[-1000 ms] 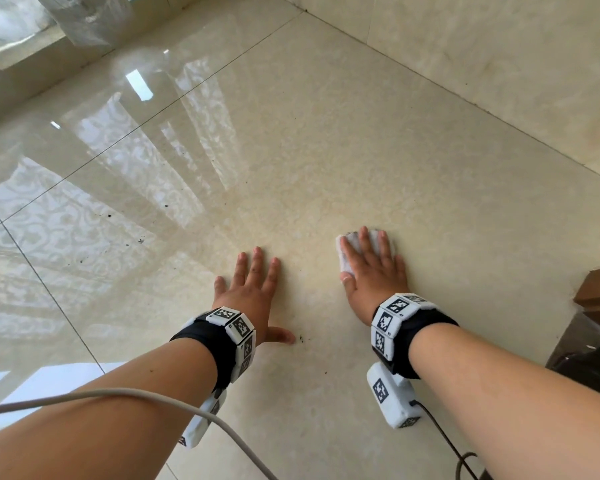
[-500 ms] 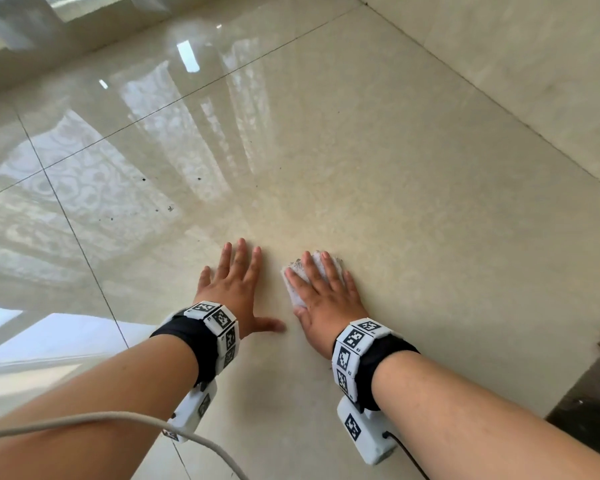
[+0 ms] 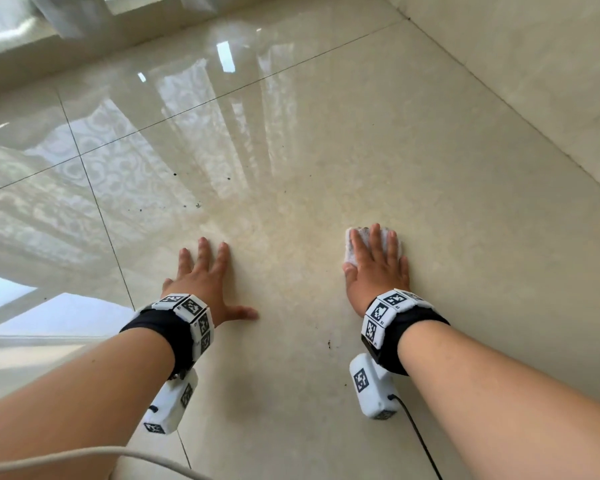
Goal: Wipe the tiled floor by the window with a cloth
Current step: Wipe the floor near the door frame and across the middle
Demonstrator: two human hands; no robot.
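I see my left hand [image 3: 205, 282] laid flat on the floor [image 3: 430, 161], fingers straight and slightly spread, thumb stuck out to the right, holding nothing. My right hand [image 3: 378, 271] lies palm down with its fingers straight and close together, pressing the cloth [image 3: 355, 242] onto the same big tile, well apart from the left hand. The cloth is a small white wad under the fingers, showing past the fingertips and on the thumb side. The hand covers most of it, so I cannot tell its long axis. Dark specks [image 3: 197, 205] lie ahead of the left hand. Tagged bands [image 3: 191, 313] wrap both wrists, a black cable [image 3: 421, 441] trails from the right one, and a curtain [image 3: 73, 15] hangs at the floor's far left edge
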